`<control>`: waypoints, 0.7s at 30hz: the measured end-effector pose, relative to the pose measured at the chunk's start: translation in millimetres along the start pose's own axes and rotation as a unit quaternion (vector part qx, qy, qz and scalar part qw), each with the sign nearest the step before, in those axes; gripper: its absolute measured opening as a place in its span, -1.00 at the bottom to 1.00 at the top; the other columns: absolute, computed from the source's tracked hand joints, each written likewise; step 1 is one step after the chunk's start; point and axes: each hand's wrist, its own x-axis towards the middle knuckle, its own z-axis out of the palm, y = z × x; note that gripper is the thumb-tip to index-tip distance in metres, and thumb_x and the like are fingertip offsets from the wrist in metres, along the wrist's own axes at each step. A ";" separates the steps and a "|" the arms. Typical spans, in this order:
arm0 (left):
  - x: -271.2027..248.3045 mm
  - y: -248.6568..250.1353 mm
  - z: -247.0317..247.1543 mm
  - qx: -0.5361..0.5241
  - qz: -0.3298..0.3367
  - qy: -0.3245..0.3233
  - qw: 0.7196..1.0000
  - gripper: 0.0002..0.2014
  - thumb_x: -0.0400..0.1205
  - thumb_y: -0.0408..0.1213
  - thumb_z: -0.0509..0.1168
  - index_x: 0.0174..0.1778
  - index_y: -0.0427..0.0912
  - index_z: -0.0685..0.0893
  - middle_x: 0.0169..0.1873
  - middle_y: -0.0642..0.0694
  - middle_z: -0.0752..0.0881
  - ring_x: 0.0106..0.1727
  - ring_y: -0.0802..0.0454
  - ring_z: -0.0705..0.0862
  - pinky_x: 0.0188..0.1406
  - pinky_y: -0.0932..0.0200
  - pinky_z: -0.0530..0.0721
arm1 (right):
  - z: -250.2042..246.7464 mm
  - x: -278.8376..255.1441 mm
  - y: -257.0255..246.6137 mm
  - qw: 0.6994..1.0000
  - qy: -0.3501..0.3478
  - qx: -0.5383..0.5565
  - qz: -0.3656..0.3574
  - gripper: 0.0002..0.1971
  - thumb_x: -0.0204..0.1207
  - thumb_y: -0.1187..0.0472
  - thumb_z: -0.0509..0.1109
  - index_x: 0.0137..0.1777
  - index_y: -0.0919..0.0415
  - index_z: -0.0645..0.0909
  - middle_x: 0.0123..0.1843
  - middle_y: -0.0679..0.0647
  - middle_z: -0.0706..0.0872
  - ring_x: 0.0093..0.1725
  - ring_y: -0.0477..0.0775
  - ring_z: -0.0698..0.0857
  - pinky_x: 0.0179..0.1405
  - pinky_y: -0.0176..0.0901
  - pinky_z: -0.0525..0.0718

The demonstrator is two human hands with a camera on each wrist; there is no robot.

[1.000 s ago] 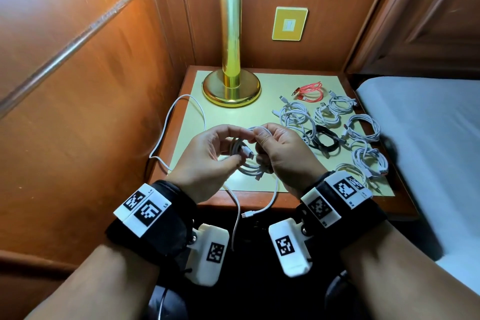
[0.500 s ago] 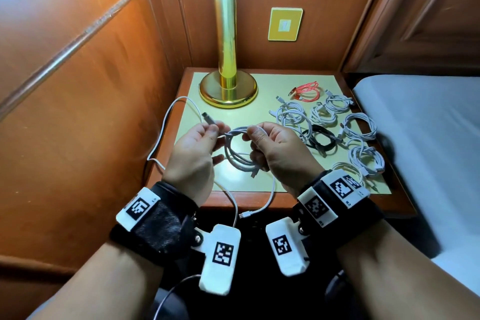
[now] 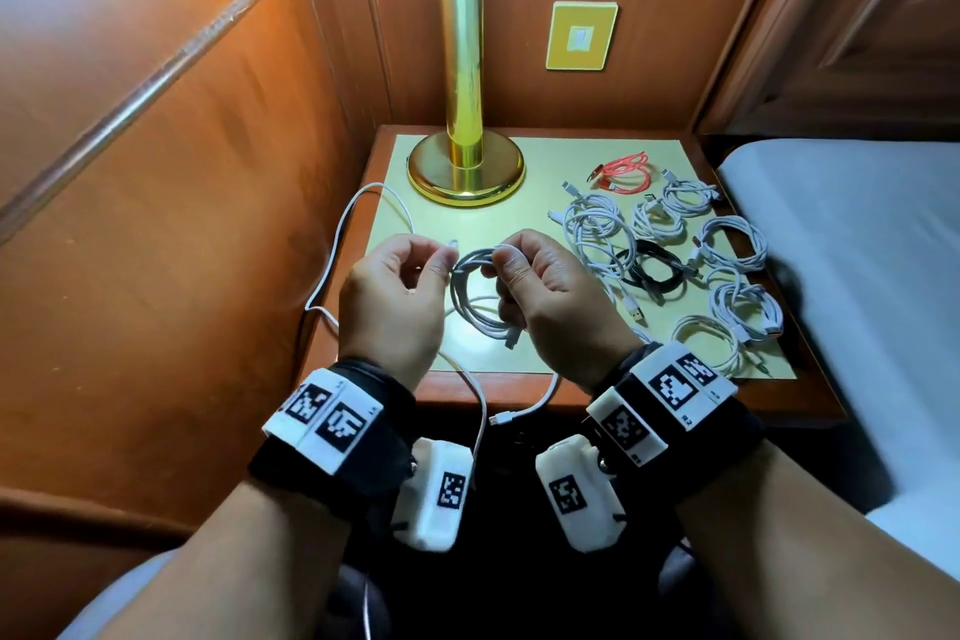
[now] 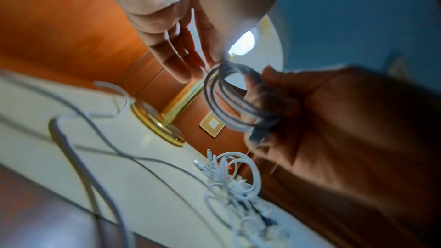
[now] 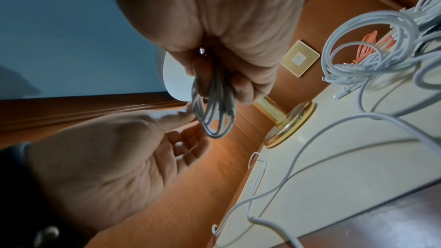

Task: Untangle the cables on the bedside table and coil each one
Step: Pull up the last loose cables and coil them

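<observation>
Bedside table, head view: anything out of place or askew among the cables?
One loose white cable is uncoiled: it loops past the lamp base, over the table's left edge, and its plug dangles off the front edge. The coils at right lie tidy.

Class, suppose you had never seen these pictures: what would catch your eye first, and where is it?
First, the two hands, left hand and right hand, holding a white cable coil above the table. Then the shining gold lamp at the back, and the red cable among finished coils on the right.
</observation>
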 end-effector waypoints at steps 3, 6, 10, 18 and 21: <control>-7.1 5.8 1.7 0.109 0.122 -0.027 0.986 -0.78 0.65 -0.23 0.26 0.05 -0.17 0.79 -0.04 -0.03 0.79 -0.02 0.05 0.74 0.08 0.11 0.72 | -4.6 3.8 -0.4 0.999 0.020 0.043 0.014 -0.75 0.74 0.07 0.18 -0.08 0.20 0.54 -0.42 -0.14 0.48 -0.47 -0.17 0.47 -0.41 -0.13 0.49; -10.7 9.8 3.4 0.143 0.143 -0.085 0.976 -0.68 0.58 -0.18 0.27 0.20 -0.19 0.73 0.07 -0.04 0.72 0.06 0.13 0.66 0.10 0.24 0.65 | -8.4 5.1 -2.8 0.993 0.029 0.111 0.040 -0.76 0.81 0.26 0.12 -0.09 0.26 0.50 -0.43 -0.07 0.42 -0.52 -0.17 0.39 -0.50 -0.35 0.41; -7.3 3.8 2.4 0.151 0.150 -0.074 0.974 -0.84 0.63 -0.23 0.41 0.07 -0.19 0.73 -0.08 -0.03 0.77 -0.06 0.04 0.73 -0.03 0.11 0.73 | -7.1 2.7 -3.2 0.989 0.012 0.141 0.046 -0.76 0.81 0.28 0.12 -0.10 0.29 0.51 -0.45 -0.07 0.41 -0.52 -0.12 0.35 -0.53 -0.35 0.39; -3.3 10.2 4.0 -0.083 -0.027 -0.138 0.987 -0.92 0.66 -0.41 0.40 -0.06 -0.14 0.68 -0.24 -0.11 0.83 -0.17 0.05 0.81 -0.04 0.12 0.76 | -20.0 3.6 1.7 1.000 0.017 0.019 -0.017 -0.75 0.76 0.12 0.23 -0.04 0.24 0.64 -0.44 -0.15 0.50 -0.47 -0.13 0.53 -0.48 -0.22 0.49; -2.9 19.3 1.3 -0.129 -0.059 -0.159 0.977 -0.97 0.68 -0.46 0.35 0.00 -0.32 0.67 -0.26 -0.17 0.82 -0.33 0.22 0.73 -0.28 0.36 0.62 | -23.8 4.3 1.2 1.000 0.016 0.010 -0.024 -0.77 0.76 0.13 0.24 -0.03 0.22 0.65 -0.44 -0.14 0.51 -0.44 -0.12 0.54 -0.47 -0.30 0.49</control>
